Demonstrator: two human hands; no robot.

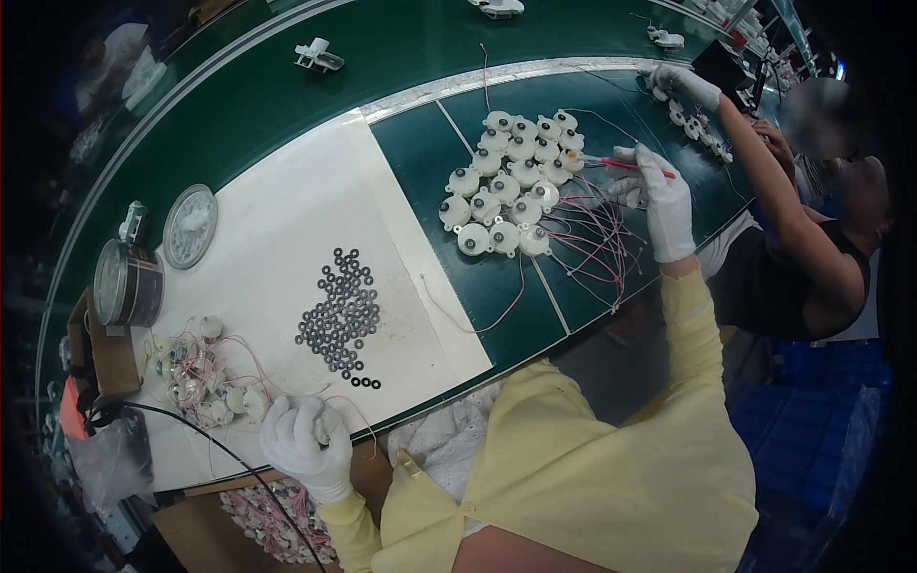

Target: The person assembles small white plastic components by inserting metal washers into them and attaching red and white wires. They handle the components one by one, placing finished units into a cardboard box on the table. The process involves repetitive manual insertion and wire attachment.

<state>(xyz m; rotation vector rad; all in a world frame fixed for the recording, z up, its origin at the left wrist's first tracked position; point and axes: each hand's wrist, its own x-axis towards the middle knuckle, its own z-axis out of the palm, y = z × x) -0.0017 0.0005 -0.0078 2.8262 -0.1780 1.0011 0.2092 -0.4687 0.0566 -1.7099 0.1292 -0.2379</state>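
My right hand (659, 196), in a white glove, pinches a slim red-handled brush (613, 163). Its orange-looking tip meets a motor at the right edge of a cluster of round white motors (525, 172). These stand close together on the green surface, most with a dark piece at the centre, and their pink and white wires (597, 244) trail to the right. At the table's near edge, my gloved left hand (304, 444) is closed around a small white motor (330, 427), partly covered by the fingers. Beside that hand lies a tangled pile of wired motors (205, 382).
Many black rings (339, 315) lie scattered on the white sheet (277, 210). A round tub (129, 286) and its lid (191, 226) stand at left. Below the edge, a cardboard box (205, 535) holds more wired parts. A co-worker's gloved hand (683, 84) works at far right.
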